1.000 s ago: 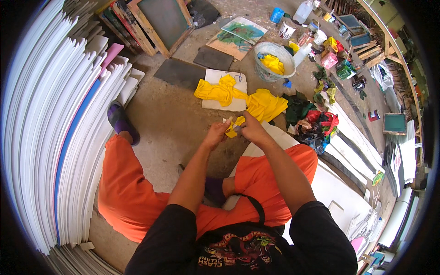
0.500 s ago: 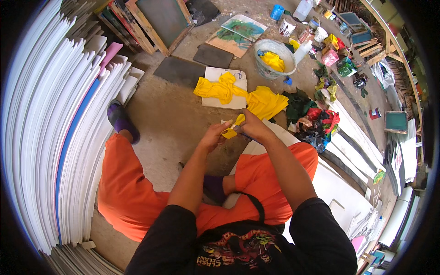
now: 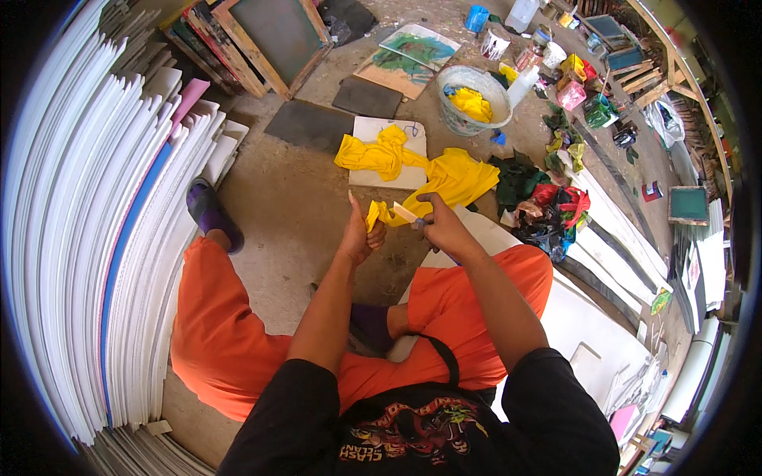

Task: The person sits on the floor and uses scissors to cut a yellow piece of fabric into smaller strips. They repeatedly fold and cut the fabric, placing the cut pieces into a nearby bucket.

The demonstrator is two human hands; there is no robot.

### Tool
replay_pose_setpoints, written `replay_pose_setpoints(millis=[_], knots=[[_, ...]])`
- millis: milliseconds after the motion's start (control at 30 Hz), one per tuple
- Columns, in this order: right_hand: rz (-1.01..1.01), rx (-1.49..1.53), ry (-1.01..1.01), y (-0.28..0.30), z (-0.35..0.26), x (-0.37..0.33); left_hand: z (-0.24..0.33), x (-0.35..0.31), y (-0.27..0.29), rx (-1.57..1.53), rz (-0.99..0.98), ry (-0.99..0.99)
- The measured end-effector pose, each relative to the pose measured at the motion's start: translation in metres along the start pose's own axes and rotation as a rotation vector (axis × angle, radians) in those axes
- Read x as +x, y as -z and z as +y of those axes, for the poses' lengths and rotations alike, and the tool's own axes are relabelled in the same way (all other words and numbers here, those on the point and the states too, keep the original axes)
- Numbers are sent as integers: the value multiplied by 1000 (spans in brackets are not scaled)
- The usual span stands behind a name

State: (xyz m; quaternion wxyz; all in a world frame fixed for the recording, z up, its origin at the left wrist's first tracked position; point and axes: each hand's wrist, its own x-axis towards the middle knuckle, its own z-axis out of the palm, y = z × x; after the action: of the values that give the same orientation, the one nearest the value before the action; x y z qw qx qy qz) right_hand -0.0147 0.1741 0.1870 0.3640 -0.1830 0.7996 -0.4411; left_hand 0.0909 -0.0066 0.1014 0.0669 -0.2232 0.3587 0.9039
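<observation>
Inside the left grip [image 3: 361, 239], fingers closed on it, is an end of a yellow cloth [image 3: 460, 182]; its wider part spreads just beyond the right grip [image 3: 446, 228]. The right grip is clamped on a small tool [image 3: 405, 213] with a pale flat end, close to the held cloth. Beyond both grips, a white board [image 3: 369, 178] bears more yellow fabric [image 3: 385, 155].

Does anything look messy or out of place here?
Mostly clutter, but the yellow cloth lies crumpled, not folded, running past the white slab's edge; a tangled, many-coloured heap sits on the right; a board beyond is streaked green, as if smeared.
</observation>
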Motion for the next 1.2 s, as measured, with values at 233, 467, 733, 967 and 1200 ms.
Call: replay_pose_setpoints(millis=[233, 467, 733, 967, 1200], knots=[[30, -160, 135, -14, 19, -10, 7, -2, -10, 54, 70, -27], [191, 206, 8, -30, 10, -7, 9, -4, -28, 222, 98, -166], [157, 537, -75, -16, 16, 32, -10, 12, -50, 391, 109, -333], [287, 807, -105, 34, 20, 80, -9, 48, -40, 534, 380, -310], [473, 1127, -82, 104, 19, 151, 34, 141, -98, 477, 337, -395]])
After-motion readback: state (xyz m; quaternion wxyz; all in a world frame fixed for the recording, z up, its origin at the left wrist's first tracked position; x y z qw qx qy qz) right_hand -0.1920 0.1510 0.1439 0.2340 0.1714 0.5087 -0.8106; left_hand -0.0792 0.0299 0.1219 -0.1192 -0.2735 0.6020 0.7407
